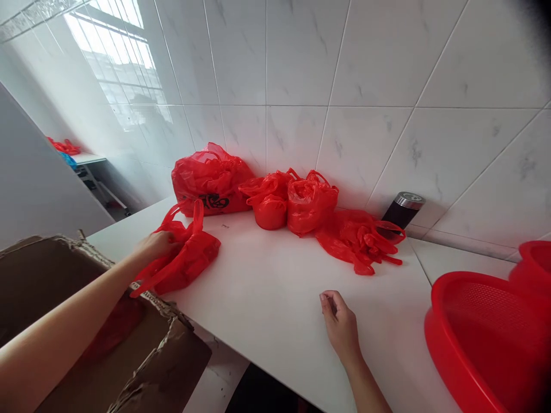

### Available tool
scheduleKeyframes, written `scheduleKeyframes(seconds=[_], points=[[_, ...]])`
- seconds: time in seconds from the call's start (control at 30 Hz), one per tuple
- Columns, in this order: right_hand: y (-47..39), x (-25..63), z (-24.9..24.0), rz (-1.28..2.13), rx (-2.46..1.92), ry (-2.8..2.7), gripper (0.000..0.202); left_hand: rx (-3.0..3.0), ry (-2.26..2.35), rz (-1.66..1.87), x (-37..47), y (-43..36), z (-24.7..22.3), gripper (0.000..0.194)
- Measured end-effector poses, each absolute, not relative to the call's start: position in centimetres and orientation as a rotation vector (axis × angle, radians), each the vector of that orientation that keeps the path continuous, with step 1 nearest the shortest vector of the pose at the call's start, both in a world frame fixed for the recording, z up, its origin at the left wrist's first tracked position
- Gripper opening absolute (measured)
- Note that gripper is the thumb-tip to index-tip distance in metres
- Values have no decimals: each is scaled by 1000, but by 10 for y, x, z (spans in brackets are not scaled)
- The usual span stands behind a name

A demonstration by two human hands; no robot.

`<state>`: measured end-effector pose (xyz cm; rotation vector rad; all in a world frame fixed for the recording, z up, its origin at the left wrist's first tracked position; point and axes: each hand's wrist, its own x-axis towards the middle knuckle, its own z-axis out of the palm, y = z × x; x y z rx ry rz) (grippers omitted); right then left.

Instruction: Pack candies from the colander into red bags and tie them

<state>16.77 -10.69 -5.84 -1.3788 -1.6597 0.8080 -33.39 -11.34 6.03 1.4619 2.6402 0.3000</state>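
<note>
At the table's left edge, next to the cardboard box, my left hand grips a filled red plastic bag. Its fingers are partly hidden among the bag's folds and handles. The bag rests on the white tabletop. My right hand is over the front middle of the table, its fingers curled in and nothing visible in them. Behind, against the wall, stand a large red bag with black print, two smaller tied red bags and a crumpled red bag.
An open cardboard box stands below the table's left edge, with something red inside. A dark flask with a silver lid leans by the wall. Red plastic baskets sit at the right. White tiles line the back.
</note>
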Motion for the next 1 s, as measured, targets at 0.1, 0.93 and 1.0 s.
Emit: scheduleKeyframes(seconds=[0.1, 0.93, 1.0], points=[[-107, 168, -58, 798, -1375, -1667, 38, 1461, 2595, 369, -337, -113, 63, 38], [-114, 158, -49, 786, -1340, -1653, 31, 2053, 2148, 802, -191, -103, 115, 35], [-132, 159, -35, 892, -1267, -1661, 30, 2187, 1913, 690, -149, -90, 107, 37]])
